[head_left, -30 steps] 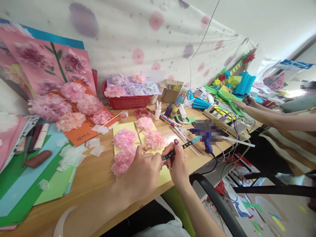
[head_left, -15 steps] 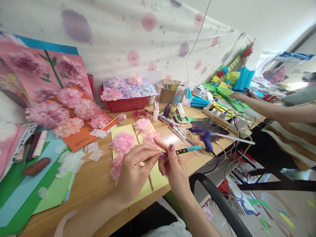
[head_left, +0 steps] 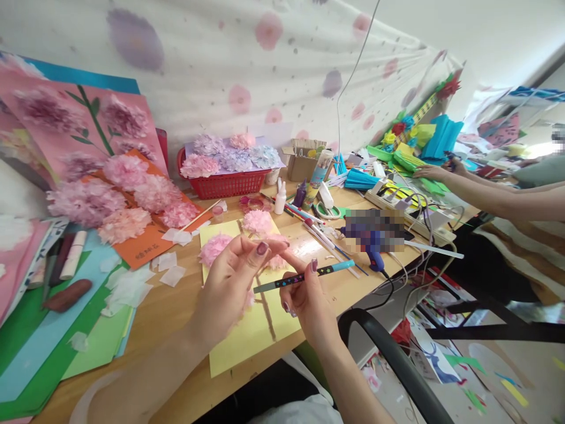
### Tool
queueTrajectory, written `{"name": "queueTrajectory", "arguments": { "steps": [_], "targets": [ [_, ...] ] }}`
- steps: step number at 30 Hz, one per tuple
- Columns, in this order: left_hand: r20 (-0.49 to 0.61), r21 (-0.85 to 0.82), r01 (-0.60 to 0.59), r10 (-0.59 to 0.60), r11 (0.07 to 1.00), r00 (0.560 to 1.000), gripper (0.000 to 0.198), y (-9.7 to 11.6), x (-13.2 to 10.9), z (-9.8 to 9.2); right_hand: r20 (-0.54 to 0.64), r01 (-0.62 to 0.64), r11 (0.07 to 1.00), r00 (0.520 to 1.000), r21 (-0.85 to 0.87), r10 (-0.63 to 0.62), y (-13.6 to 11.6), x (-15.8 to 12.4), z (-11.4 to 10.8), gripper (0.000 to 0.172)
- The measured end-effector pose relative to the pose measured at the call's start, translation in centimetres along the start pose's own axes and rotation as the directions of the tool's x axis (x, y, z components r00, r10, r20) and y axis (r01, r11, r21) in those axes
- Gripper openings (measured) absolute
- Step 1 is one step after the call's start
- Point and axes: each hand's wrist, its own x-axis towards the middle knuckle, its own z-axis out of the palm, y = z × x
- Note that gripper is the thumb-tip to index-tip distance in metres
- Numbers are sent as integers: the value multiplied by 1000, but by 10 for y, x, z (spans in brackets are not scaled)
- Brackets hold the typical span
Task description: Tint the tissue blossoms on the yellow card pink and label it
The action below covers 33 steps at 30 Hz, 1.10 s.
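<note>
My right hand (head_left: 309,300) is closed around a slim black pencil (head_left: 295,281) with coloured stars, a light blue end and a greyish end. The pencil points left and slightly down. My left hand (head_left: 232,282) has its thumb and fingers pinched together; whatever lies between them is hidden. The right index finger reaches up to the left fingertips. Below both hands lies a yellow sheet (head_left: 247,350) with a brown painted stem (head_left: 266,315) and fluffy pink paper flowers (head_left: 257,222), partly covered by my left hand.
Tissue squares (head_left: 172,275) and coloured paper (head_left: 39,341) lie at left. A red basket (head_left: 229,186) of paper flowers stands behind. Glue bottles (head_left: 280,197), a blue glue gun (head_left: 373,250) and a power strip (head_left: 410,215) are at right. A co-worker's arms (head_left: 489,197) reach in; a chair armrest (head_left: 392,359) is near.
My left fingers have come off the pencil's left end and lifted up and left. The pencil's greyish end now shows, and the right index finger extends toward the left fingertips.
</note>
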Motion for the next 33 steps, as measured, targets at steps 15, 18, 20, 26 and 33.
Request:
{"name": "queueTrajectory", "arguments": {
  "steps": [15, 18, 20, 26, 33],
  "targets": [
    [264, 583, -189, 36, 790, 964, 15, 13, -4, -5, 66, -50, 977, 997, 209, 37, -9, 1, 1, 50],
    [415, 745, -412, 119, 525, 902, 17, 15, -3, -10, 47, -48, 979, 998, 199, 40, -9, 0, 0, 53],
    [488, 741, -510, 171, 437, 856, 22, 16, -2, -13, -1, -44, 983, 999, 181, 45, -8, -1, -1, 57],
    [517, 610, -603, 319, 514, 794, 19, 10, 1, -15, -16, -26, 989, 999, 147, 28, -5, -6, 0, 66],
    [400, 562, -555, 386, 614, 831, 16, 5, 2, -9, -31, -49, 969, 998, 243, 59, -9, -6, 1, 65]
  ]
}}
